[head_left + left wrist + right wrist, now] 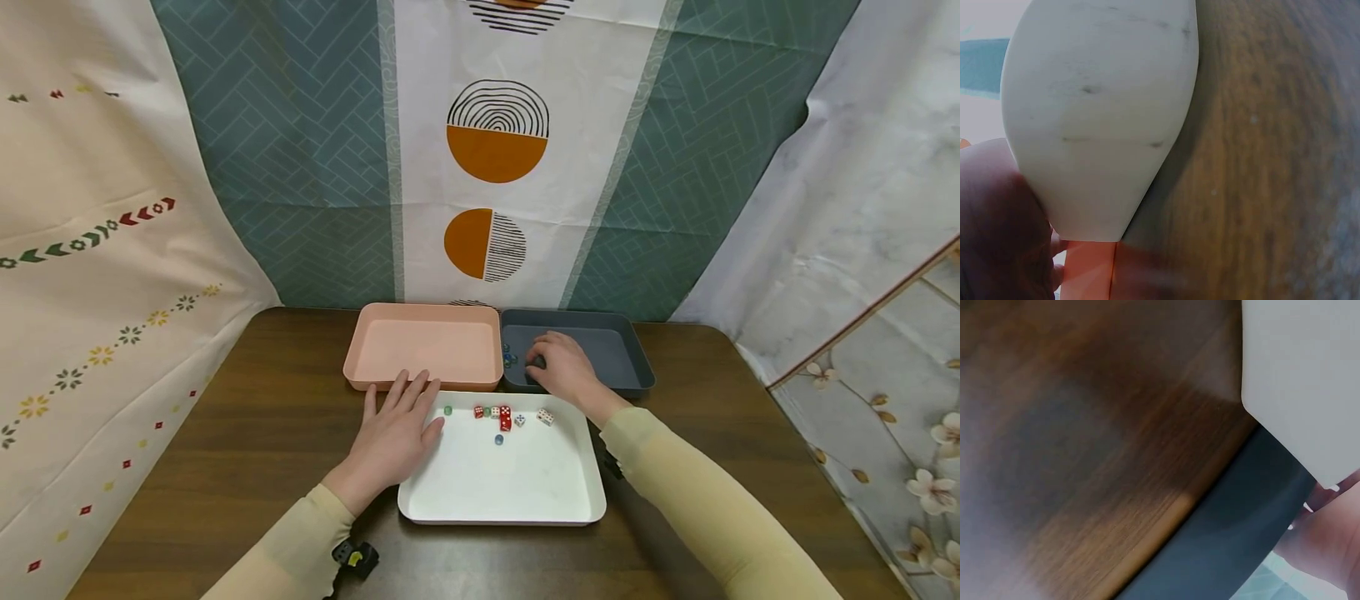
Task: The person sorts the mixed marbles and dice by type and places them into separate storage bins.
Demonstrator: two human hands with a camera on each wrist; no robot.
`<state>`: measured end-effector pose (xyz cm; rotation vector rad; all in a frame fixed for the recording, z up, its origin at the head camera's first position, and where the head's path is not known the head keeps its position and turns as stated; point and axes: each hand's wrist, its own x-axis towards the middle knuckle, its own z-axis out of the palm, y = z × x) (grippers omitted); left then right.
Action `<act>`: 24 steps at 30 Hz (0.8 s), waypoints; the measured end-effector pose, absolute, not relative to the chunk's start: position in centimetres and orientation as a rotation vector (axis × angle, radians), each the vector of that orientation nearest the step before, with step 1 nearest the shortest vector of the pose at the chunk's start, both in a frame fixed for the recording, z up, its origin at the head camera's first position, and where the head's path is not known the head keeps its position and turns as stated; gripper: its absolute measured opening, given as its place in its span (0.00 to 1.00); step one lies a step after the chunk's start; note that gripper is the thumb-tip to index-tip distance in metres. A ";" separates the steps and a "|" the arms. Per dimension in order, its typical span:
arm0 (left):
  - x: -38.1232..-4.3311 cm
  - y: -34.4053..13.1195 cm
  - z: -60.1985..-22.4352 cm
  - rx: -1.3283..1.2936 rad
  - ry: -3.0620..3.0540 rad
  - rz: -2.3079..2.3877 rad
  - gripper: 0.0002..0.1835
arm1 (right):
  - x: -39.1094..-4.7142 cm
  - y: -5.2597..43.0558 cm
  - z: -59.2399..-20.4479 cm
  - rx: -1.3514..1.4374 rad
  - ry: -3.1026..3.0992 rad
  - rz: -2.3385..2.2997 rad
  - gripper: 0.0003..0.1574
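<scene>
marbles and dice, sorted over three trays on a wooden table. one blue marble and two green marbles lie in the white tray, together with red dice and white dice. most of these form a loose row near the far wall; the blue marble sits just nearer than the row, and one green marble stands apart at its left end. a small cluster of marbles rests at the left side of the dark tray. beside it stands the pink tray.

the right hand reaches into the dark tray, fingers curled toward the thumb. a dark patch shows beneath the fingertips; whether anything is held cannot be told. the left hand lies over the far left corner of the white tray, fingers straight and spread, grasping nothing, with the tips near the pink tray's rim. both forearms wear pale yellow sleeves. behind the table hangs patterned cloth. the wrist views show chiefly tray walls and wood grain.
</scene>
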<state>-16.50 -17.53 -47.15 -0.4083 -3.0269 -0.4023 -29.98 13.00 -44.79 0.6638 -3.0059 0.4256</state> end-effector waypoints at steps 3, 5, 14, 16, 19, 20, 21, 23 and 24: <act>-16.5 -17.6 -47.2 -0.407 -3.020 -0.401 0.37 | -29.5 13.1 -44.6 0.663 -2.984 0.447 0.12; -16.5 -17.6 -47.2 -0.407 -3.018 -0.400 0.37 | -29.1 13.2 -44.5 0.657 -2.974 0.472 0.12; -16.5 -17.6 -47.1 -0.408 -3.015 -0.405 0.37 | -27.6 13.8 -43.8 0.673 -2.933 0.549 0.11; -16.4 -17.6 -47.1 -0.406 -3.008 -0.409 0.37 | -27.3 13.8 -43.5 0.682 -2.925 0.555 0.11; -16.4 -17.6 -47.0 -0.405 -3.004 -0.408 0.37 | -26.7 13.7 -43.2 0.695 -2.916 0.549 0.11; -16.4 -17.6 -47.0 -0.406 -3.005 -0.408 0.37 | -26.5 13.7 -43.1 0.700 -2.916 0.545 0.11; -16.4 -17.6 -47.1 -0.409 -3.005 -0.409 0.37 | -26.3 13.7 -42.9 0.705 -2.915 0.543 0.11; -16.4 -17.6 -47.1 -0.411 -3.014 -0.402 0.37 | -25.9 13.7 -42.8 0.715 -2.914 0.538 0.11; -16.4 -17.6 -47.1 -0.414 -3.014 -0.401 0.37 | -25.7 13.7 -42.7 0.721 -2.913 0.538 0.11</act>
